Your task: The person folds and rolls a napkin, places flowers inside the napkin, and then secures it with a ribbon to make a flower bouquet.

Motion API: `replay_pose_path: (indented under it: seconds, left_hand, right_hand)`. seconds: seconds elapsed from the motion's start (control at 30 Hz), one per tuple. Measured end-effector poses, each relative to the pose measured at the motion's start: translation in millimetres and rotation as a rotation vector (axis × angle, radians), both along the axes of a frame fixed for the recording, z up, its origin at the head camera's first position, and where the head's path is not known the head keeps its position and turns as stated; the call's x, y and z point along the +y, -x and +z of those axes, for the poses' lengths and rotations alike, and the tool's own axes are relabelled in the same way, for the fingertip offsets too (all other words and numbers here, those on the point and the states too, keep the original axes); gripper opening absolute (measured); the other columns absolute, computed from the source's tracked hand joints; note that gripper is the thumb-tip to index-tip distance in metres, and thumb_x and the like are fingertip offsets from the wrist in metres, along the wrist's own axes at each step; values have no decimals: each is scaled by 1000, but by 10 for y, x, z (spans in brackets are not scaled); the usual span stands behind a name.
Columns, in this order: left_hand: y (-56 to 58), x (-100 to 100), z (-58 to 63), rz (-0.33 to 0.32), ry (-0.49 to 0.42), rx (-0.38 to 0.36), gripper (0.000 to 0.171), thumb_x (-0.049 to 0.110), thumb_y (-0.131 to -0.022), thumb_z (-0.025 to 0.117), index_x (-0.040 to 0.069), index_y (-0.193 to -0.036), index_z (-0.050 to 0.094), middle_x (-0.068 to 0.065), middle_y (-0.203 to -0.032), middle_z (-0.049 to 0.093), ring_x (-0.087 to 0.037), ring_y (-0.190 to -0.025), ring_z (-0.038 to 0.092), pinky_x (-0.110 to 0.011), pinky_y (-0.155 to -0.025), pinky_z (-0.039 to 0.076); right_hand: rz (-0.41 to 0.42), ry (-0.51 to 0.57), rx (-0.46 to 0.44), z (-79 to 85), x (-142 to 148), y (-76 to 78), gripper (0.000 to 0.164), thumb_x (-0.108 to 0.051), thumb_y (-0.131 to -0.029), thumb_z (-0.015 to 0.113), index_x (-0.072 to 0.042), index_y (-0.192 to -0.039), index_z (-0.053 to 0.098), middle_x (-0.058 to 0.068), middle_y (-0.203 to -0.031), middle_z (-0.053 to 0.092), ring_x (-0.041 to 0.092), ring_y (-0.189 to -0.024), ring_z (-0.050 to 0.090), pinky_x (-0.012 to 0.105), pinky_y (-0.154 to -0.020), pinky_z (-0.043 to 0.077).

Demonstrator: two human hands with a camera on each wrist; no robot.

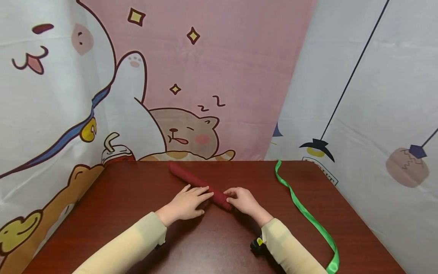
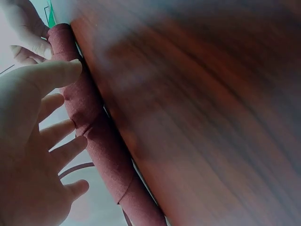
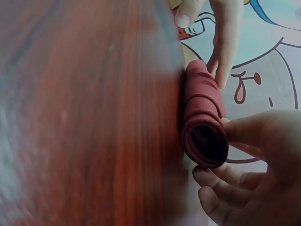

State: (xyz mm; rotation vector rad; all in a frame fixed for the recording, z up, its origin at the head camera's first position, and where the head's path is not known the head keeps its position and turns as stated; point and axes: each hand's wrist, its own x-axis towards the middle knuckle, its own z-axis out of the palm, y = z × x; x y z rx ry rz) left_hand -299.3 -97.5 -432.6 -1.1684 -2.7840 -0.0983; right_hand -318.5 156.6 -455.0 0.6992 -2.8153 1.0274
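Observation:
A dark red cloth (image 1: 193, 179), rolled into a long tube, lies slantwise on the table from the far left towards the near right. Its hollow end and wound layers show in the right wrist view, where the roll (image 3: 202, 89) points at the camera. My left hand (image 1: 187, 203) rests its spread, fairly straight fingers on the roll's near half. At the near right end, my right hand (image 1: 243, 201) holds the roll between thumb and fingers. In the left wrist view, the left thumb lies across the roll (image 2: 110, 160) and the fingertips reach its side.
To the right, a long green ribbon (image 1: 304, 211) runs from the table's far edge towards the front. The brown wooden table (image 1: 137, 182) ends at a hanging backdrop (image 1: 239, 76) with printed cartoon animals. A small black device (image 1: 256, 246) sits at the right wrist.

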Motion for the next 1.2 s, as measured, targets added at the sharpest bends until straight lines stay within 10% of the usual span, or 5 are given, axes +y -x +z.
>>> replay_pose_path:
  seconds: [0.67,1.2]
  left_hand:
    - [156,207,-27,54,16,-88,64,36,-87,70,21,-145,47,-8,-149,41,-26,-136,38,-60,-107,22]
    - [210,209,-77,93,-9,-95,61,42,-89,66,26,-145,46,-3,-149,42,-36,-135,37,-61,-105,24]
  right_hand:
    - [-36,-90,2,-19,42,100,20,-8,-91,59,-6,-103,74,7,-103,70,25,-100,63,44,-86,48]
    - [-49,-106,-67,4,-26,104,30,-36,-90,66,-8,-98,72,0,-89,69,10,-70,58,33,-67,49]
